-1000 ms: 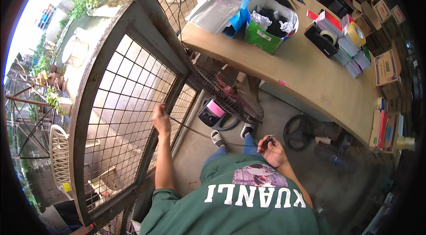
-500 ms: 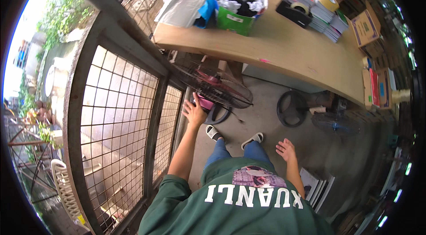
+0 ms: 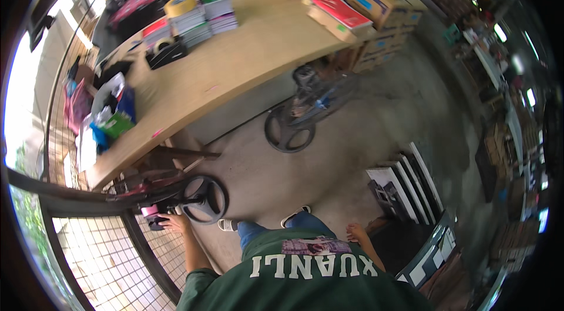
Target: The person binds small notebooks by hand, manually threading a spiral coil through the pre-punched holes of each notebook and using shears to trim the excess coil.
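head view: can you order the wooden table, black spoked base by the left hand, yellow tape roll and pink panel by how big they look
1. Wooden table
2. Black spoked base
3. Yellow tape roll
4. Pink panel, beside the left hand

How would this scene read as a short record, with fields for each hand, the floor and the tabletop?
Left hand: at a pink-and-black box; contact unclear
Right hand: beside the green shirt; no object visible in it
Floor: round black base near left hand; blurred fan farther off
Tabletop: yellow tape roll on stacked booklets, black tape dispenser
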`<state>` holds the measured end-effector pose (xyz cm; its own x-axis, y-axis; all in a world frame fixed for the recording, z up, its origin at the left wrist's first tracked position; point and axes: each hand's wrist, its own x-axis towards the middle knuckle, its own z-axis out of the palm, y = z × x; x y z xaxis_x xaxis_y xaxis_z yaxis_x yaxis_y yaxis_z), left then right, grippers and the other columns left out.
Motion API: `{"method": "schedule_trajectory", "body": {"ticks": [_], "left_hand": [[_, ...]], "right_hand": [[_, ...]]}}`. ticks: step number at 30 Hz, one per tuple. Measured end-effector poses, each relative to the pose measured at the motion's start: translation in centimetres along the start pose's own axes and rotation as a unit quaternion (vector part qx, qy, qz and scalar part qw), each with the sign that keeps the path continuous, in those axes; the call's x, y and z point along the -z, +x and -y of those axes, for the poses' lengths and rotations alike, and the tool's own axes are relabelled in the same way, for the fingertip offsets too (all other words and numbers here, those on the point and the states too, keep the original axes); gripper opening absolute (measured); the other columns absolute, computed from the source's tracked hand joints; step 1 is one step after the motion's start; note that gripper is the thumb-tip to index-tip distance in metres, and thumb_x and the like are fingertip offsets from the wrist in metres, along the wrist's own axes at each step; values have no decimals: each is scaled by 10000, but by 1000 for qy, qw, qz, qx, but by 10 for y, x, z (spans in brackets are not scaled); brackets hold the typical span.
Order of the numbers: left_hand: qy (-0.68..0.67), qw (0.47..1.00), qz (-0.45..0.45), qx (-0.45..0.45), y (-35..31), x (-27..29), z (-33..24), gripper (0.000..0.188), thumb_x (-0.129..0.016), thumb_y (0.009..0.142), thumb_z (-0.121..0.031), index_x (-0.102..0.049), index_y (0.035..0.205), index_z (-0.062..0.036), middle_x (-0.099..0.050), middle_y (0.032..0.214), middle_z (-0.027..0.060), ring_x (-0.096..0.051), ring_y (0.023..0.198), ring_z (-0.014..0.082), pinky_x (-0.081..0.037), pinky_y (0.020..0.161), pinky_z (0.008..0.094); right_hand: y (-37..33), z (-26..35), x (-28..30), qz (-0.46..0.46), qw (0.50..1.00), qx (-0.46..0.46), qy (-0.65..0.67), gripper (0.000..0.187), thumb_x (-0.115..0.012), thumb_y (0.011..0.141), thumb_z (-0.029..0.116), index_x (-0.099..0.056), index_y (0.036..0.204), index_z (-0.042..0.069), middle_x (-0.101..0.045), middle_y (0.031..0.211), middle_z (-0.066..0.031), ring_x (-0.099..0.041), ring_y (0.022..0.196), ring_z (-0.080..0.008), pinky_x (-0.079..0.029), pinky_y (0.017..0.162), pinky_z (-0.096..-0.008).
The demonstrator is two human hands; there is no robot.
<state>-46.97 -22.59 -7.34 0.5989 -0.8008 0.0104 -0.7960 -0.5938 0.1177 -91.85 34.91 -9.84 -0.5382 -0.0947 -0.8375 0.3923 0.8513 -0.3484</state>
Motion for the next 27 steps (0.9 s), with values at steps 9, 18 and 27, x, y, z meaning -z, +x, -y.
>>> {"method": "schedule_trajectory", "body": {"ticks": [9,18,27], "left_hand": [[8,611,482,-628,-295,-53,-218,807,-719,798,-392,-464,1466,-16,-501,1469,226,-480,1365,359,-403,1118,462],[258,377,483,-747,-574,-15,-434,425,-588,880,-306,-685,1264,-151,-633,1310,105,-603,1158,308,-492,935,489],[8,155,514,-844,-715,25,-559,684,-679,824,-264,-471,1438,-46,-672,1184,200,-629,1090,399,-487,941,496]], "right_hand": [[9,-64,104,-39,962,-37,269,417,-595,957,253,-534,1335,87,-679,1071,-134,-694,832,-273,-543,773,-497],[125,32,190,28,995,-14,99,397,-548,976,301,-600,1141,-57,-667,1039,-256,-685,848,-412,-542,719,-549],[226,170,385,-324,939,103,-56,436,-539,976,319,-621,1027,-106,-658,997,-307,-668,839,-468,-533,713,-565]]}}
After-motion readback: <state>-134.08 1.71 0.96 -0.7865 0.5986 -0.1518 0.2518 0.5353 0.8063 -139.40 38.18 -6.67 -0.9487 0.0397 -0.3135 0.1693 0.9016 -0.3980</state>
